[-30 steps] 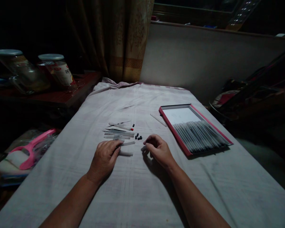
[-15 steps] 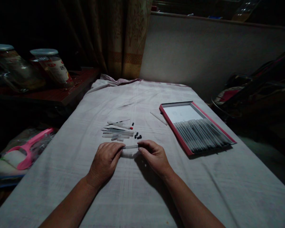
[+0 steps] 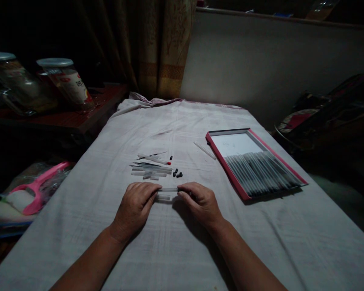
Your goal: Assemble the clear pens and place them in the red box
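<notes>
Between my two hands a clear pen barrel point(image 3: 170, 189) lies level, just above the cloth. My left hand point(image 3: 136, 202) is closed around its left end, fingers pressed together. The fingertips of my right hand point(image 3: 202, 200) pinch its dark right end; that end is mostly hidden by the fingers. Just below the barrel a short translucent piece, like a pen cap point(image 3: 163, 197), rests on the cloth. Beyond my hands are loose clear pen parts point(image 3: 151, 170), a thin dark refill point(image 3: 151, 155) and a pen piece with a red tip point(image 3: 169, 163). Several small black plugs point(image 3: 179, 175) lie beside them.
A shallow red-edged box point(image 3: 227, 173) at the right holds a row of clear pens point(image 3: 257, 173). One loose clear tube point(image 3: 204, 150) lies left of it. Lidded jars point(image 3: 68, 83) stand on a dark side table point(image 3: 87, 117). Pink-handled scissors point(image 3: 36, 194) are at the far left.
My right hand has shifted slightly right along the pen, its fingers now further over the dark end. My left hand keeps its grip. The view has tilted a little.
</notes>
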{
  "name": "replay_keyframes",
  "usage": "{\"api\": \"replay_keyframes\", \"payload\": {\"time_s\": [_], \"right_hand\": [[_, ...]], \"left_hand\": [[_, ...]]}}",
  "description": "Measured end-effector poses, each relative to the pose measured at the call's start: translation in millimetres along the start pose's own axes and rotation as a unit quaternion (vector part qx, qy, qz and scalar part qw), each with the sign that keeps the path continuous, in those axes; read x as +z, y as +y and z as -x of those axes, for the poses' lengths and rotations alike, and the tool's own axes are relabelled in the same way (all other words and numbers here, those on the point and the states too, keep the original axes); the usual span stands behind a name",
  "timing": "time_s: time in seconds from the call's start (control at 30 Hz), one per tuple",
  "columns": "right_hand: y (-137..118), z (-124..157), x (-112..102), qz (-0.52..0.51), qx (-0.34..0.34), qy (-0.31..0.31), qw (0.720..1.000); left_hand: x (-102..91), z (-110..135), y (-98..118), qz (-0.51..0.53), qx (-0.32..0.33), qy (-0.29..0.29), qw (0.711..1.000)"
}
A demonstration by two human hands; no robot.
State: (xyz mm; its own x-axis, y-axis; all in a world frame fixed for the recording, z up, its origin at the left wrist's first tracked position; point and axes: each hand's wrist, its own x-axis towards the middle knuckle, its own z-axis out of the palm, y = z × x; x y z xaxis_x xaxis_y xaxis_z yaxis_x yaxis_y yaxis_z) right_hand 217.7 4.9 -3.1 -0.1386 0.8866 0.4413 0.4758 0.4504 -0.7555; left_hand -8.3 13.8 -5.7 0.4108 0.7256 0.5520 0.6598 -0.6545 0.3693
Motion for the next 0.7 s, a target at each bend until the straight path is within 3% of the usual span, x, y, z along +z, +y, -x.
{"api": "replay_keyframes", "payload": {"time_s": [0.13,0.37,0.57,0.7], "right_hand": [[0.8,-1.2,-2.8,0.035,-0.016,-0.033,0.999],[0.3,-0.2,-2.0,-0.006,-0.013,-0.012,1.000],[2.8,0.3,-4.7,0.073,0.007,-0.063,0.995],[2.8,0.9,-7.0,0.026,0.026,-0.066,0.997]], "left_hand": [[-1.7,-0.7,0.6,0.006,0.012,-0.008,1.000],[-2.1,-2.4,3.9,0.024,0.004,-0.022,0.999],[-1.6,-2.3,6.0,0.035,0.016,-0.033,0.999],[-0.2,-2.2,5.3,0.031,0.009,-0.029,0.999]]}}
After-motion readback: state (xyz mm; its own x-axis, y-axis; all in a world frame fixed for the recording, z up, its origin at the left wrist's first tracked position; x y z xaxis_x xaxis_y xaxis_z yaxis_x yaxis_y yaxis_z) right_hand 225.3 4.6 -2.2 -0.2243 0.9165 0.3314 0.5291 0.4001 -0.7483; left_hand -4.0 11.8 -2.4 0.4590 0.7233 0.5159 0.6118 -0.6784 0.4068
